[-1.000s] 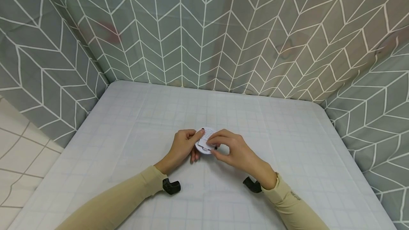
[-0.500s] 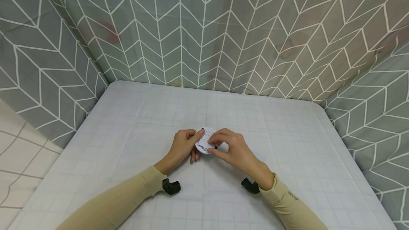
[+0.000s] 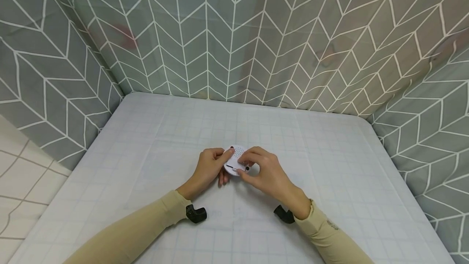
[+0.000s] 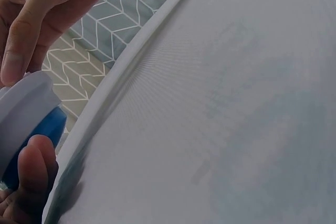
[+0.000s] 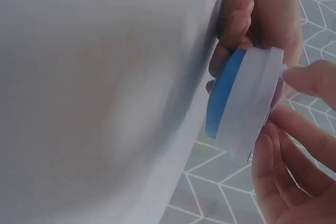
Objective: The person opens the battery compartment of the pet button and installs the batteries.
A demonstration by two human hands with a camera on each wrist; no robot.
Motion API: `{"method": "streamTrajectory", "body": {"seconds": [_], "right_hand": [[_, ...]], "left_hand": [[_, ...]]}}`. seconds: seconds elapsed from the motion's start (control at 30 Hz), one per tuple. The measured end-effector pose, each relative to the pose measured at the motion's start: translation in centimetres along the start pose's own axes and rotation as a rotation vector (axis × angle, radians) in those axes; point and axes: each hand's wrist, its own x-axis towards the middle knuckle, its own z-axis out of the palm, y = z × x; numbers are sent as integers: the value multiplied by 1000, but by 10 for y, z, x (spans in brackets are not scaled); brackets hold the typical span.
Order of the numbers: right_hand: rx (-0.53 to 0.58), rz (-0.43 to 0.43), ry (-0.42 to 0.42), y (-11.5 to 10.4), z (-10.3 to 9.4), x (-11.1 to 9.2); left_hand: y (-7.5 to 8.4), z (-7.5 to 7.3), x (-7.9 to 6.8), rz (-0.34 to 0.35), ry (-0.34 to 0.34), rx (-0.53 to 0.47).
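A small round white device with a grille of little holes faces up over the table, a rectangular battery cover on its lower half. Its underside is blue in the right wrist view. My left hand grips it from the left, thumb on the top face and fingers beneath. From the right, my right hand bends over the cover, pinching at it with fingertips on its right part and thumb at the lower edge. A dark slit shows at the cover's lower left. The right fingers hide part of the cover.
A white table cover with faint grid lines lies under both hands. Grey curtains with white chevron lines stand behind and at both sides. Black wrist-worn pieces hang by the cuffs. Pale floor tiles show at the left.
The right hand has shifted slightly left, its thumb moving in over the device's lower edge. The dark outline beside the cover has shrunk to a short slit. The left hand holds still.
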Motion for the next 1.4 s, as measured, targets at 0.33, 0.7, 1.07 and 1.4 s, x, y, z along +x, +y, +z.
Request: {"method": "streamTrajectory", "body": {"seconds": [0.33, 0.7, 1.07, 1.4], "right_hand": [[-21, 6, 33, 3, 1, 1], [68, 253, -31, 10, -2, 7], [144, 375, -166, 12, 1, 10], [306, 449, -207, 22, 2, 7]], "left_hand": [[2, 0, 0, 11, -2, 3], [4, 1, 1, -13, -4, -2], [4, 1, 1, -4, 1, -21], [1, 2, 1, -32, -1, -70]]}}
